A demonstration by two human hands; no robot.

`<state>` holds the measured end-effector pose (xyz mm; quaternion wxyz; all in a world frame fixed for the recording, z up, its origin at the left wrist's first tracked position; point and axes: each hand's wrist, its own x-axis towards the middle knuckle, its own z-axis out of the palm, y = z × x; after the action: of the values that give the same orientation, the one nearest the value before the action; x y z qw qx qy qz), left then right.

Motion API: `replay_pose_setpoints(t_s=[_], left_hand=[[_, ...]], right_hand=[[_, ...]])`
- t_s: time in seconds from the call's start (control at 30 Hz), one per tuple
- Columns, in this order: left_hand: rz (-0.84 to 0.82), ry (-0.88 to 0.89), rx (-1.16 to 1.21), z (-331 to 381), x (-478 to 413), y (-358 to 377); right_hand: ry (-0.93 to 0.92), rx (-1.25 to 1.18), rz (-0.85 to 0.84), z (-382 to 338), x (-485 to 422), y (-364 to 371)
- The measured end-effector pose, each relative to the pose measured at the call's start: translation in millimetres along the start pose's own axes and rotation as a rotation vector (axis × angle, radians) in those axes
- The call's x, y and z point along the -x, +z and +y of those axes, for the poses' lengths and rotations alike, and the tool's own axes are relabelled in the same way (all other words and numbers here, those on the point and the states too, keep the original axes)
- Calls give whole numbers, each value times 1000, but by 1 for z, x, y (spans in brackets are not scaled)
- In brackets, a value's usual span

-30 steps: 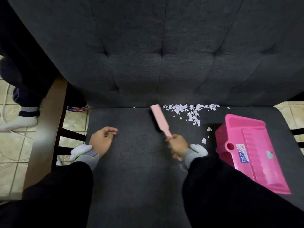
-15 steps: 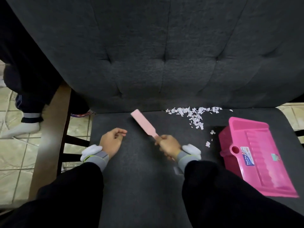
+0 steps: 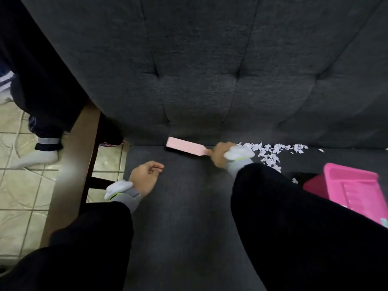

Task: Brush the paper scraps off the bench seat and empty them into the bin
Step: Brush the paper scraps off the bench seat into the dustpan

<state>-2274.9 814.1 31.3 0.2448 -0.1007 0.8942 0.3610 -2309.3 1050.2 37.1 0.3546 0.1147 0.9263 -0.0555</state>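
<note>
My right hand [image 3: 219, 154] grips the handle of a pale pink brush [image 3: 185, 147], which lies along the crease where the dark bench seat [image 3: 184, 206] meets the backrest, its head pointing left. White paper scraps [image 3: 270, 153] lie in a loose pile at the back of the seat, just right of that hand. A bright pink dustpan [image 3: 352, 192] sits on the seat at the right, partly behind my right sleeve. My left hand [image 3: 144, 177] rests on the seat with fingers loosely curled, holding nothing.
The tufted backrest [image 3: 210, 70] fills the upper view. A wooden table edge [image 3: 73, 164] stands left of the bench over tiled floor [image 3: 21, 196]. Another person's leg in a white sock [image 3: 35, 158] is at far left. No bin is in view.
My right hand carried the brush back and left to the seat crease, swinging it to lie nearly level, left of the scraps. The view shifted right; my left hand stayed in place.
</note>
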Motion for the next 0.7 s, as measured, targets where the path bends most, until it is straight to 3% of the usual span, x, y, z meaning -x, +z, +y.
replay_pose_setpoints(t_s=[0.2, 0.4, 0.57, 0.7], left_hand=[[-10, 11, -9, 8, 5, 0], [-63, 5, 17, 12, 13, 8], [-70, 16, 3, 17, 21, 13], [-58, 26, 1, 21, 27, 18]], right_hand=[[248, 37, -56, 115, 34, -12], [392, -11, 55, 144, 71, -11], [242, -214, 11, 95, 94, 13], [103, -354, -135, 45, 96, 49]])
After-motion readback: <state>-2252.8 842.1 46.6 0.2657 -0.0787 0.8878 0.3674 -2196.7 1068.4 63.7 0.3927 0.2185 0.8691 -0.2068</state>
